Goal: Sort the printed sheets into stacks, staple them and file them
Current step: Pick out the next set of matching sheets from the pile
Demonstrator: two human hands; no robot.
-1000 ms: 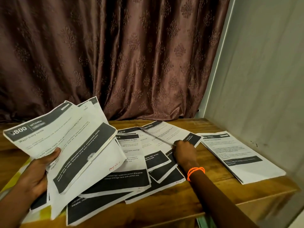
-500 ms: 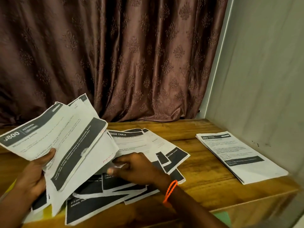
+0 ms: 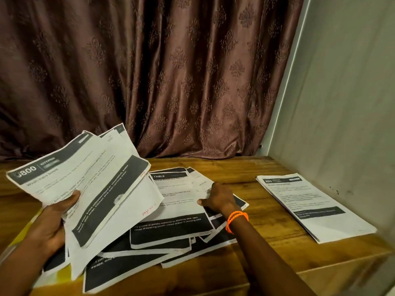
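My left hand point(image 3: 53, 223) grips a fan of printed sheets point(image 3: 85, 184) lifted off the table at the left; the top one reads "KITCHEN". Loose printed sheets point(image 3: 171, 229) with black bands lie overlapping on the wooden table point(image 3: 267, 257) in front of me. My right hand point(image 3: 218, 198), an orange band on its wrist, rests on the right side of that pile, fingers curled over the edge of a sheet; whether it grips the sheet I cannot tell. A neat stack of sheets point(image 3: 312, 208) lies apart at the right.
A brown patterned curtain point(image 3: 171, 77) hangs behind the table. A pale wall point(image 3: 342, 103) closes the right side, close to the neat stack. Something yellow point(image 3: 32, 223) shows under the papers at the left. The table's front edge runs near the bottom right.
My right hand moved from the far right of the pile to the middle, then back to the right side. The loose sheets shifted. My left hand kept the fan raised.
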